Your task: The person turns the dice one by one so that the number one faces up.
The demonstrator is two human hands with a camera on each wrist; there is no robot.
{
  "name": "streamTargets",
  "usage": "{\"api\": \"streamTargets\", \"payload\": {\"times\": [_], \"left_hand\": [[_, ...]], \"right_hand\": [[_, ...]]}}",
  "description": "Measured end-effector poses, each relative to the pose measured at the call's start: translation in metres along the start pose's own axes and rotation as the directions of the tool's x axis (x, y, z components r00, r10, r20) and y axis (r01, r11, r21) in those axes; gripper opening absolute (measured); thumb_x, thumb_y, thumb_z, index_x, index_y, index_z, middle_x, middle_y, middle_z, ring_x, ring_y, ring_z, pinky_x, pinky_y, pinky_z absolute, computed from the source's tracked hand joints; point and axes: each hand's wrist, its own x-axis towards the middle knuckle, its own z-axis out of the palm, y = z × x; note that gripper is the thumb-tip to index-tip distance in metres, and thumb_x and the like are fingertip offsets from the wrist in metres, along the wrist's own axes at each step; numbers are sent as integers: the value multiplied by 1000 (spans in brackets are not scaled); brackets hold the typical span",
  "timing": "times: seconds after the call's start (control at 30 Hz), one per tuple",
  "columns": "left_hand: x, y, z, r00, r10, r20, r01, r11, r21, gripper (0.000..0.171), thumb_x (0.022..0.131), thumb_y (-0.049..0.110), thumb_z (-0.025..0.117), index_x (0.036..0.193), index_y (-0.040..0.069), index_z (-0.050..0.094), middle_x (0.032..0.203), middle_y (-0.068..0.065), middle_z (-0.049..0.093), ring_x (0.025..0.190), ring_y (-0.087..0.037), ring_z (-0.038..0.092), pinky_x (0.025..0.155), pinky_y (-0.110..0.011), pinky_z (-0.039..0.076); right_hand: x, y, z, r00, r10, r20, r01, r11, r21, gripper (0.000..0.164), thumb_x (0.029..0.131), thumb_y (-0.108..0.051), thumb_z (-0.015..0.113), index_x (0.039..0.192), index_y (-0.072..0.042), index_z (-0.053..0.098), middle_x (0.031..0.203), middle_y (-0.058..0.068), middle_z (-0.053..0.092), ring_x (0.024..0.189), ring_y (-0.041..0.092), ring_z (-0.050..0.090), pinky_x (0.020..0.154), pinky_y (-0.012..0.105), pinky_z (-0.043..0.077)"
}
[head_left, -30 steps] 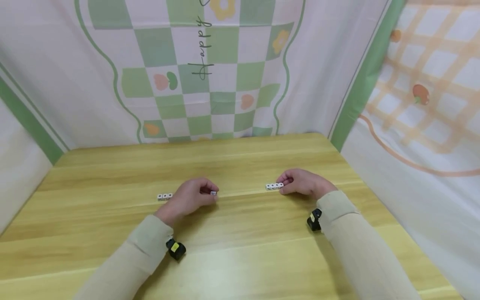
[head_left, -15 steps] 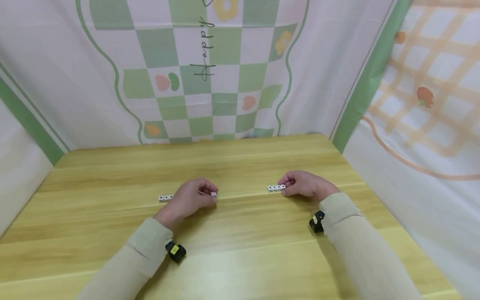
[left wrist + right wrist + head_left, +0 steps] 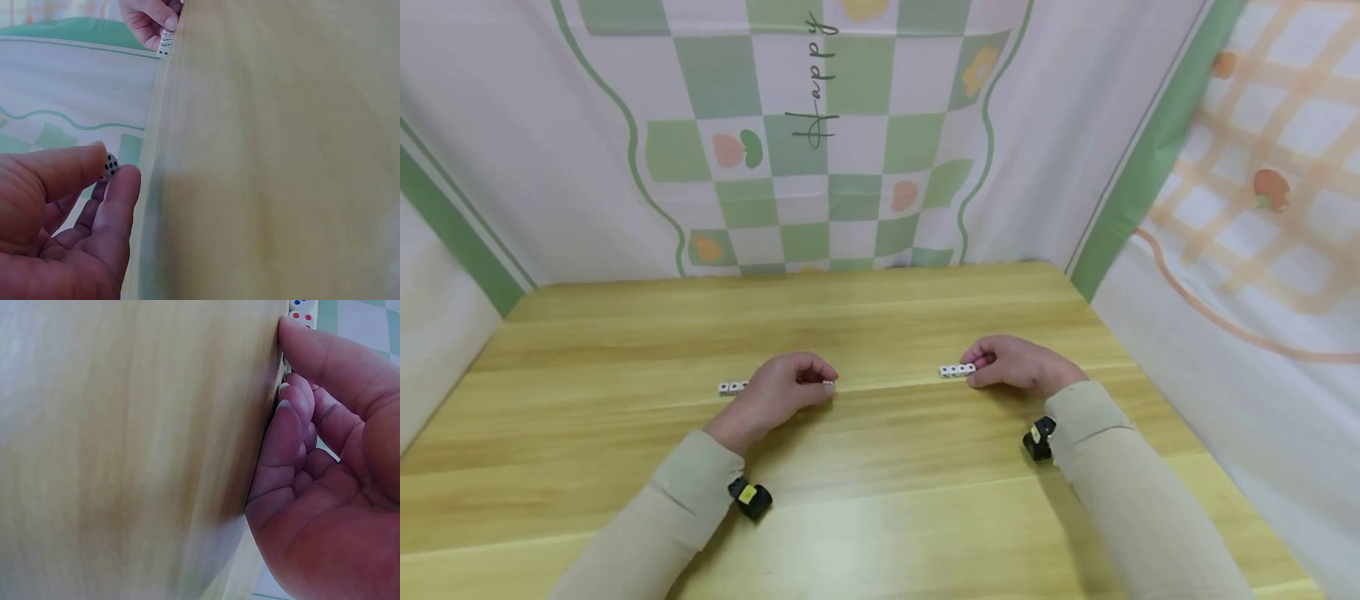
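My left hand (image 3: 777, 395) pinches a single white die (image 3: 111, 166) between thumb and fingertips; in the left wrist view its dark-dotted face shows. Behind that hand, to the left, a short row of white dice (image 3: 731, 388) lies on the table, its right end against the wrist's outline. On the right, my right hand (image 3: 1021, 367) grips the near end of a row of several white dice (image 3: 953, 371), thumb in front and fingers behind. From the right wrist view, red and blue dots show on the dice (image 3: 302, 319) beyond the thumb.
The wooden table (image 3: 880, 467) spreads under both arms. A patterned cloth (image 3: 797, 192) hangs behind its far edge, with more cloth (image 3: 1255, 250) along the right side. Small black cameras (image 3: 751, 498) sit at both wrists.
The die in my left fingertips has turned and is now mostly hidden by them in the head view. My right hand stays at its row; the head view has shifted slightly.
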Motion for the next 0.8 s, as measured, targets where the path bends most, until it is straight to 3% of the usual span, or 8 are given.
{"api": "streamTargets", "payload": {"times": [0.17, 0.43, 0.8], "left_hand": [[2, 0, 0, 1000, -19, 8, 19, 999, -42, 24, 97, 9, 73, 120, 4, 70, 109, -9, 68, 94, -20, 65, 80, -31, 58], [2, 1, 0, 1000, -25, -5, 25, 1000, -6, 24, 96, 13, 75, 119, 7, 72, 110, -6, 69, 96, -21, 61, 81, -32, 54], [0, 1, 0, 1000, -28, -2, 27, 999, -28, 23, 98, 10, 72, 120, 5, 70, 109, -8, 68, 96, -21, 61, 81, -32, 54]], "right_hand": [[0, 1, 0, 1000, 8, 2, -8, 1000, 3, 33, 94, -10, 76, 121, 4, 63, 104, 7, 64, 93, 20, 53, 87, 32, 44], [0, 1, 0, 1000, 9, -6, -9, 1000, 9, 32, 94, -10, 76, 120, 3, 63, 103, 7, 64, 93, 19, 54, 87, 30, 44], [1, 2, 1, 1000, 8, -11, -8, 1000, 0, 33, 94, -11, 76, 121, 3, 64, 105, 7, 64, 94, 20, 53, 89, 32, 43]]}}
